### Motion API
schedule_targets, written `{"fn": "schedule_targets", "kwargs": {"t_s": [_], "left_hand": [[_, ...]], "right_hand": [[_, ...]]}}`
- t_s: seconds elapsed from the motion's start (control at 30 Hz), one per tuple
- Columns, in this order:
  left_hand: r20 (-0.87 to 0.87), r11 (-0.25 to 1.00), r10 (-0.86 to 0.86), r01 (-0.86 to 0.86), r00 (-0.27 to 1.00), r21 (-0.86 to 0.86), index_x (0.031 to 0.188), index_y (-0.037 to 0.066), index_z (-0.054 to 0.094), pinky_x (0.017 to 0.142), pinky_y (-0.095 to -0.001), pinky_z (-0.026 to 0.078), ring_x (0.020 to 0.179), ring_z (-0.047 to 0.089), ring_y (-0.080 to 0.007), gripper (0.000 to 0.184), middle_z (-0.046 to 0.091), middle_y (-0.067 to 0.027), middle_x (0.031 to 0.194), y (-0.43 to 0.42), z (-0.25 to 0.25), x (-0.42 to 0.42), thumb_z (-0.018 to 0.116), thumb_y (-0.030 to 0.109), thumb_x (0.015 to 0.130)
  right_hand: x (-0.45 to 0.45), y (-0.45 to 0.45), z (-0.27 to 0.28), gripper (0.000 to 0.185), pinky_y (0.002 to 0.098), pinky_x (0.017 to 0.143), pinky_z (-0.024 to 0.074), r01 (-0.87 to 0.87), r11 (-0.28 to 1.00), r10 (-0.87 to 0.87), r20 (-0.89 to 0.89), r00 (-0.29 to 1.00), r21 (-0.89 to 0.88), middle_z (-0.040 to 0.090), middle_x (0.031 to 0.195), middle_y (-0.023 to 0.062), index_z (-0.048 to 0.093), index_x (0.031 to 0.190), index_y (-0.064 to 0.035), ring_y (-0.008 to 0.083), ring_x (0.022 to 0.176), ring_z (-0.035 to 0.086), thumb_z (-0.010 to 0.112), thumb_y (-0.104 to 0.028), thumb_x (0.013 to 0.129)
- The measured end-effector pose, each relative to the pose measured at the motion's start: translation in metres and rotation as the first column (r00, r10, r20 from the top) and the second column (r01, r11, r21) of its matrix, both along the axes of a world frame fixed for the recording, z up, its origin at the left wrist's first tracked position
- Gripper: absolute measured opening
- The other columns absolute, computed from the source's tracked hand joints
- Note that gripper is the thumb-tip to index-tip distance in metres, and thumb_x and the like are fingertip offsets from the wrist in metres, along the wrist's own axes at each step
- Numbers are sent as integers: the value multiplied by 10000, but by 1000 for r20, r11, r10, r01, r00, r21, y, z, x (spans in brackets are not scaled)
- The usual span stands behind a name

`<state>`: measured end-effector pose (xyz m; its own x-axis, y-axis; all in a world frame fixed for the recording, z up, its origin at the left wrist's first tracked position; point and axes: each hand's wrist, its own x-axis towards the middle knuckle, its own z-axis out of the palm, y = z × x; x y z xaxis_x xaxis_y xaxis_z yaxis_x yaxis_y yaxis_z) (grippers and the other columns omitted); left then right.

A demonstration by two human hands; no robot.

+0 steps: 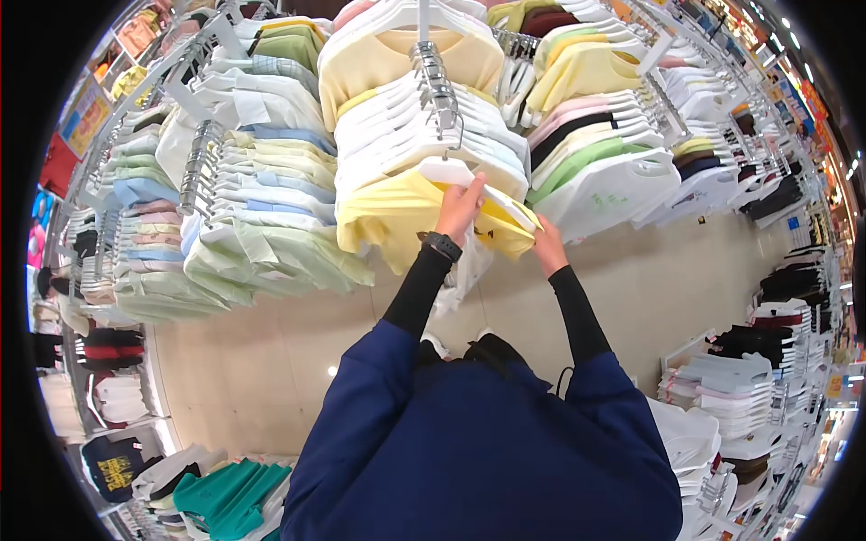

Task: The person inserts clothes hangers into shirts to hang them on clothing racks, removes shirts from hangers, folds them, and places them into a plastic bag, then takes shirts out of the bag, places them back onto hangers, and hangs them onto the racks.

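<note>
left grip (460, 215), right grip (548, 248) on yellow shirt (388, 213), white hanger (446, 169) inside

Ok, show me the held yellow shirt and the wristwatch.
Held yellow shirt (388, 216): head view, on its hanging fabric.
Wristwatch (442, 244): head view, on its dark body.

At centre, one left hand (461, 209), one right hand (548, 250), one watch (441, 245), one held yellow shirt (392, 212), two shoes (436, 345).
</note>
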<state>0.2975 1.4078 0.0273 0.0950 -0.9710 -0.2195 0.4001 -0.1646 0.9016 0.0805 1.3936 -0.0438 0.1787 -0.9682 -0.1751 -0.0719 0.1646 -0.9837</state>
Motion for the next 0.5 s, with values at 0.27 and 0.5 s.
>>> {"fn": "schedule_targets", "kwargs": {"t_s": [0.27,0.5], "left_hand": [[64,993,-121,120,991,14,966,77,692,485,-205,253,530,335,-14,330,414,87,636,7,11,16,592,391,958],[70,997,-74,71,995,32,1056,90,658,443,-189,251,477,334,-6,315,427,87,628,12,17,0,568,381,976]], "right_hand": [[-12,13,22,399,289,901,492,-193,952,116,305,945,237,607,1203,87,511,1310,15,160,1091,603,410,-9,924],[-18,29,-22,473,367,998,487,-360,887,52,713,699,289,526,1342,127,392,1398,12,236,1176,573,385,40,926]]}}
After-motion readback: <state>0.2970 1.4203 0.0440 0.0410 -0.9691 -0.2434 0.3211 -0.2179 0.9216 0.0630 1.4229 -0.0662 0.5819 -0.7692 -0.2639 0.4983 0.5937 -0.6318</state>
